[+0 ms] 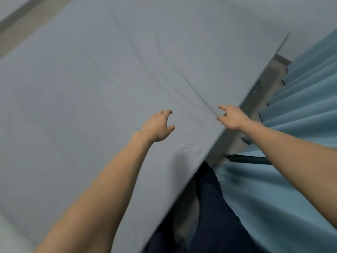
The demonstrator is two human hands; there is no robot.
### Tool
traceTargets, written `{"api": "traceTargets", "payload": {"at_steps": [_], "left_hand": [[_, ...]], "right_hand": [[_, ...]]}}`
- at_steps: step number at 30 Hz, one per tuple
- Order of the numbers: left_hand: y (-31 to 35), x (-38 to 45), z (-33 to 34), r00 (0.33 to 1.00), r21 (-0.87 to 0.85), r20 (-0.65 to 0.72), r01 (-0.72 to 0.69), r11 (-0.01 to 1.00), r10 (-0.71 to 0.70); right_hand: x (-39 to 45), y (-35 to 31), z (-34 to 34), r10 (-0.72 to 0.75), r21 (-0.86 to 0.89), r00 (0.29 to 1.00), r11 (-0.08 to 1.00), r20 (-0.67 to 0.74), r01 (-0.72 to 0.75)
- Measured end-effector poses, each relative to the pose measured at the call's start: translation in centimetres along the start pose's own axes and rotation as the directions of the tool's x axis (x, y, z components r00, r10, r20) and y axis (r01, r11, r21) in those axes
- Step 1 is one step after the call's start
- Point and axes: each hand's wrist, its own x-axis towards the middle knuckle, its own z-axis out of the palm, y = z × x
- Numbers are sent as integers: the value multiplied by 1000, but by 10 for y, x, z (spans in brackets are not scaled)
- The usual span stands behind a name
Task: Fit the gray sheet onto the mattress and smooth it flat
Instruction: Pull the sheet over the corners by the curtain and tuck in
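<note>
The gray sheet (91,88) is seen spread over the mattress, with long creases near its right edge. The left hand (158,126) is held above it, fingers spread, nothing gripped. The right hand (231,116) is likewise held open at the sheet's edge beside the blue curtain (291,110).

The gray sheet (91,88) hides the mattress entirely and runs off-frame left.

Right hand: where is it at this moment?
In the head view the right hand is right of centre, open, at the gray sheet's near edge beside the creases, with the blue curtain on its right.
</note>
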Motion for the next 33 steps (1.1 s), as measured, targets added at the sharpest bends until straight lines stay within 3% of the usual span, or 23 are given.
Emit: {"api": "traceTargets", "payload": {"at_steps": [5, 8, 12, 15, 20, 27, 33], "left_hand": [[32, 105, 37, 997, 8, 58, 45, 999, -45], [56, 181, 75, 983, 35, 170, 60, 998, -66], [77, 270, 136, 964, 49, 261, 39, 998, -50], [85, 312, 185, 970, 160, 241, -34, 987, -6], [82, 352, 244, 992, 319, 121, -80, 944, 43], [67, 358, 285, 991, 276, 64, -128, 953, 114], [65, 357, 283, 987, 303, 93, -153, 941, 130]], "right_hand": [[97, 86, 7, 65, 3, 996, 998, 63, -65], [157, 129, 22, 71, 8, 991, 997, 111, -73], [227, 179, 55, 27, 8, 990, 1000, 138, -28], [266, 208, 86, -49, -53, 995, 997, 89, 54], [310, 253, 129, -170, -250, 985, 954, -9, 162], [327, 301, 157, -368, -365, 891, 894, -267, 260], [334, 322, 136, -395, -394, 887, 874, -239, 283]]}}
